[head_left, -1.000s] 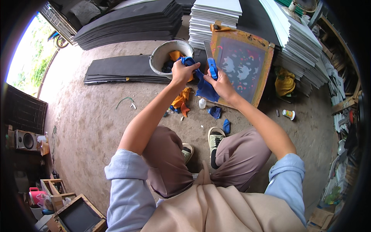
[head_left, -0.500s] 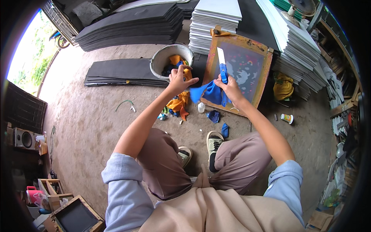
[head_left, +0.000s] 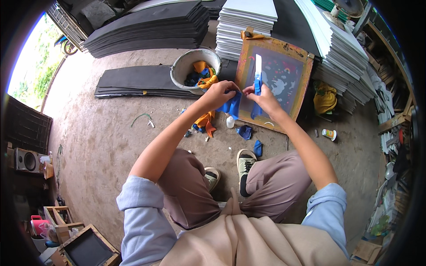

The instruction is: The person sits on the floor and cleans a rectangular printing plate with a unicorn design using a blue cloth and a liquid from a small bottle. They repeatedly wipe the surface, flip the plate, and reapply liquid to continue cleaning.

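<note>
My left hand [head_left: 220,95] pinches a piece of blue cloth [head_left: 232,107], which hangs from the fingers in front of the bucket. In my right hand [head_left: 266,99] is a blue cutter knife [head_left: 258,80], its long pale blade pointing up and away from me. The hands are close together, the right fingertips near the cloth's edge; whether they touch it I cannot tell. More blue shows below the right hand. Behind the left hand, a grey bucket [head_left: 176,75] contains orange, blue and dark rags [head_left: 201,67]. A wooden-framed printing screen [head_left: 305,86] leans behind the right hand.
Orange rags [head_left: 205,119], a small white bottle [head_left: 230,122] and blue scraps [head_left: 244,131] lie before my feet. Stacks of black sheets [head_left: 146,31] and white sheets [head_left: 244,26] stand at the back. A yellow cloth bundle [head_left: 325,101] and a cup [head_left: 329,134] are at right.
My left hand has moved right and taken hold of the blue cloth, which hung from my right hand before. The cloth has shifted toward the left hand; the knife now points more upright.
</note>
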The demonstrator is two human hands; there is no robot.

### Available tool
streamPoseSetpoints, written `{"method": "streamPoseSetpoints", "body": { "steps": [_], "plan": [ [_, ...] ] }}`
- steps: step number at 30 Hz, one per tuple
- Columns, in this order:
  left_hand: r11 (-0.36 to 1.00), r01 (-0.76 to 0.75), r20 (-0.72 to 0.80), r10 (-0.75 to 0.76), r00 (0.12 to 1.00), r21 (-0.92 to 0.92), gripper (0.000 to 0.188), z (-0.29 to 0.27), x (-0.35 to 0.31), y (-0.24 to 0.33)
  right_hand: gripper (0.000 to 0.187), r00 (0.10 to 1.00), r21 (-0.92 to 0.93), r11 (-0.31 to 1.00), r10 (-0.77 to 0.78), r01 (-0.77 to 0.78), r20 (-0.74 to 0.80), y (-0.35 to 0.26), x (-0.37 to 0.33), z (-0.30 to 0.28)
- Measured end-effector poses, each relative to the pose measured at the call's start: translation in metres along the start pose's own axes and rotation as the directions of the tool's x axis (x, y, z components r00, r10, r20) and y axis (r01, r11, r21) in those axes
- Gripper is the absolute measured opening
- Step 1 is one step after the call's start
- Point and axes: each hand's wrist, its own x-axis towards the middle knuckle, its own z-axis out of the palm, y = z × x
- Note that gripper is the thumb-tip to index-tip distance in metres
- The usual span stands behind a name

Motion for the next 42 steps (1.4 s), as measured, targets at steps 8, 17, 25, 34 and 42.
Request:
{"method": "streamPoseSetpoints", "body": {
  "steps": [8, 17, 25, 34, 42],
  "plan": [
    [0.94, 0.258, 0.102, -0.241, 0.965, -0.223, 0.019, -0.013, 0.002, -0.004, 0.037, 0.986, 0.212, 0.977, -0.022, -0.014, 0.168, 0.011, 0.001, 0.02],
    [0.986, 0.167, -0.058, -0.167, 0.984, -0.009, 0.035, -0.026, -0.007, -0.009, 0.027, 0.996, 0.118, 0.99, -0.08, 0.074, 0.05, 0.004, -0.002, 0.003],
    [0.913, 0.176, 0.064, -0.163, 0.984, -0.369, 0.019, -0.026, -0.009, -0.007, 0.024, 0.985, -0.027, 0.984, -0.174, 0.174, -0.009, 0.008, 0.001, 0.004],
    [0.983, 0.004, 0.264, 0.045, 0.963, -0.185, 0.016, -0.025, -0.009, 0.0, 0.024, 0.959, -0.153, 0.953, -0.275, 0.262, -0.065, 0.013, 0.003, 0.007],
    [0.993, 0.116, 0.004, -0.116, 0.993, -0.027, 0.021, -0.045, -0.015, -0.003, 0.036, 0.969, -0.389, 0.907, -0.22, 0.16, -0.116, -0.017, -0.012, -0.008]
  ]
}}
